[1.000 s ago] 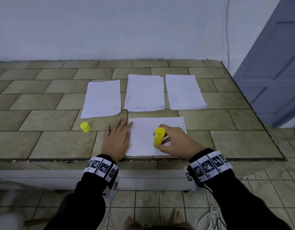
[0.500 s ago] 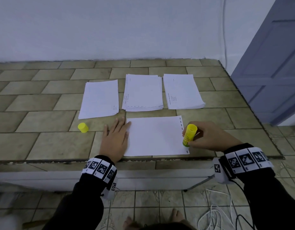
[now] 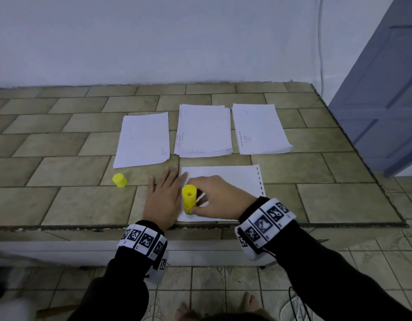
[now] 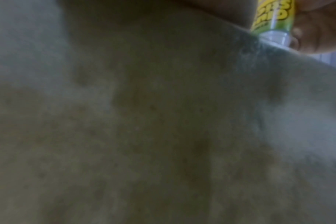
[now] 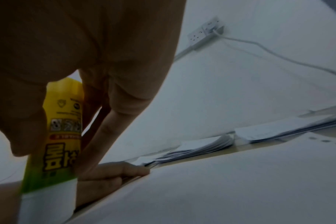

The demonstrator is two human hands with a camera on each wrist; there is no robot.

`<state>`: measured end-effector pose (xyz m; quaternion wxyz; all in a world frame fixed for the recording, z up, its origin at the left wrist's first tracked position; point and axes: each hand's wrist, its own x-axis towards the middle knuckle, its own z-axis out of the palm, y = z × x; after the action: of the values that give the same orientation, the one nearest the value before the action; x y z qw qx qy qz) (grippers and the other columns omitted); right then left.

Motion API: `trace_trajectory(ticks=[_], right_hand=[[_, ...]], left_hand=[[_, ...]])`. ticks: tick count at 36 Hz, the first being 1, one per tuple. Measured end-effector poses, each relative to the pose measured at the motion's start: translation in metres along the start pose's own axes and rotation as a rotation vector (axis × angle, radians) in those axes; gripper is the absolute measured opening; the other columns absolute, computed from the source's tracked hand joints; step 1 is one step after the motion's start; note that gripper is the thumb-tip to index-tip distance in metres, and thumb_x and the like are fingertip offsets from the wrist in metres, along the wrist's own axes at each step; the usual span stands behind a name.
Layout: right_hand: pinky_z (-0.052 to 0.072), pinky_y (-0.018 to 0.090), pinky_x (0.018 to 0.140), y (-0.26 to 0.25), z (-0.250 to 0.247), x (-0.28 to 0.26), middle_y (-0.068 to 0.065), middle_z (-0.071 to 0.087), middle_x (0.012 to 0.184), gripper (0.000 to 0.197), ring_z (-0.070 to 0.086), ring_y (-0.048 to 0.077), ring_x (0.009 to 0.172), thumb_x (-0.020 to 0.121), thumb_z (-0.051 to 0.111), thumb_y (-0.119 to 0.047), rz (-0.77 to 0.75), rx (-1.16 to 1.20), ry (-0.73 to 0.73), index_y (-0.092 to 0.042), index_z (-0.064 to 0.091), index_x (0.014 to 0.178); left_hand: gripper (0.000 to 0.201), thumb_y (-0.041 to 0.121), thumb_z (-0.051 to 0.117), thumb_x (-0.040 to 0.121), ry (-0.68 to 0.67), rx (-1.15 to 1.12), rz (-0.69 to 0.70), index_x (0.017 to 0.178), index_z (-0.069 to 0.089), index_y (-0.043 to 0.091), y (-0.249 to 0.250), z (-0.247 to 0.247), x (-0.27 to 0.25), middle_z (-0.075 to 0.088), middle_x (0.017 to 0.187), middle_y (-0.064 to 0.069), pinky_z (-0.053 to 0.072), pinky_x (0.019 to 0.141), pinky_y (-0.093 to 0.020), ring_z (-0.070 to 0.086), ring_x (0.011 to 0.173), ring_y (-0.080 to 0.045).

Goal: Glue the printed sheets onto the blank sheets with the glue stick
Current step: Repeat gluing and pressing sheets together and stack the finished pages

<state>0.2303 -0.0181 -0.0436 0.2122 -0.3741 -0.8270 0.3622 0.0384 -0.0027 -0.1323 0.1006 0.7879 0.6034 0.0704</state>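
The right hand gripped the yellow glue stick, fingers and thumb curled round its barrel, with the uncapped end pressed down at the near left corner of the single sheet lying closest to the desk edge. The right wrist view showed the same grip on the glue stick, its pale end against the white paper. The left hand lay flat with fingers straight and spread, resting on the desk just beside the sheet's left edge, its fingertips reaching the paper's far left corner as if to steady it. The left wrist view was mostly dark and blurred, catching only the tip of the glue stick on the paper.

The yellow cap stood apart on the desk to the left. Behind the working sheet lay three lots of paper: a thin left pile, a thicker middle stack and a right stack, the last two carrying faint print along their edges.

Judging by this, the task was at an early or middle point: glue was being spread on one sheet, no partner sheet was yet laid onto it, and both thick stacks were left to work through. Whether the thin left pile held finished pairs could not be told
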Motion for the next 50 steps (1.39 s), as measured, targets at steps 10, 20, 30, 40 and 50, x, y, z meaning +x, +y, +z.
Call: trace_trajectory(ticks=[10, 20, 30, 40, 50], right_hand=[[0.053, 0.042, 0.076, 0.010, -0.007, 0.033, 0.004, 0.065, 0.090, 0.024, 0.063, 0.022, 0.083, 0.077, 0.073, -0.009, 0.041, -0.067, -0.054, -0.022, 0.054, 0.083], [0.053, 0.043, 0.080, 0.030, -0.030, 0.067, 0.010, 0.067, 0.090, 0.021, 0.063, 0.026, 0.086, 0.075, 0.074, -0.011, 0.222, -0.127, 0.058, -0.009, 0.058, 0.089], [0.055, 0.041, 0.080, 0.037, -0.038, 0.022, 0.003, 0.070, 0.087, 0.015, 0.067, 0.016, 0.082, 0.075, 0.075, -0.009, 0.251, 0.022, 0.074, -0.008, 0.062, 0.083], [0.057, 0.031, 0.079, 0.030, -0.038, -0.039, 0.000, 0.069, 0.094, 0.016, 0.066, 0.013, 0.084, 0.078, 0.074, -0.011, 0.220, 0.091, 0.033, -0.012, 0.064, 0.090], [0.056, 0.030, 0.078, 0.031, -0.040, -0.041, -0.001, 0.067, 0.095, 0.020, 0.065, 0.012, 0.085, 0.080, 0.073, -0.013, 0.184, 0.032, -0.001, -0.011, 0.064, 0.097]], left_hand=[[0.084, 0.051, -0.004, 0.083, -0.011, -0.057, -0.010, 0.154, 0.028, 0.022, 0.009, -0.009, -0.003, 0.016, 0.164, 0.002, -0.002, 0.121, -0.052, 0.003, 0.153, -0.020], [0.070, 0.039, 0.003, 0.091, 0.028, -0.035, -0.015, 0.151, 0.035, 0.027, 0.006, -0.005, -0.002, 0.026, 0.161, -0.003, 0.009, 0.119, -0.057, 0.016, 0.151, -0.024], [0.070, 0.040, -0.001, 0.091, 0.025, -0.024, -0.016, 0.153, 0.031, 0.029, 0.006, -0.007, -0.003, 0.020, 0.163, 0.000, 0.006, 0.120, -0.054, 0.012, 0.152, -0.021], [0.079, 0.067, -0.004, 0.087, 0.008, -0.069, -0.048, 0.154, 0.025, 0.035, 0.012, -0.010, -0.005, 0.010, 0.165, 0.005, -0.007, 0.121, -0.047, -0.002, 0.152, -0.013], [0.099, 0.089, 0.004, 0.072, -0.028, 0.021, -0.036, 0.155, 0.017, 0.037, 0.013, -0.013, -0.004, 0.001, 0.165, 0.006, -0.013, 0.118, -0.045, -0.007, 0.152, -0.013]])
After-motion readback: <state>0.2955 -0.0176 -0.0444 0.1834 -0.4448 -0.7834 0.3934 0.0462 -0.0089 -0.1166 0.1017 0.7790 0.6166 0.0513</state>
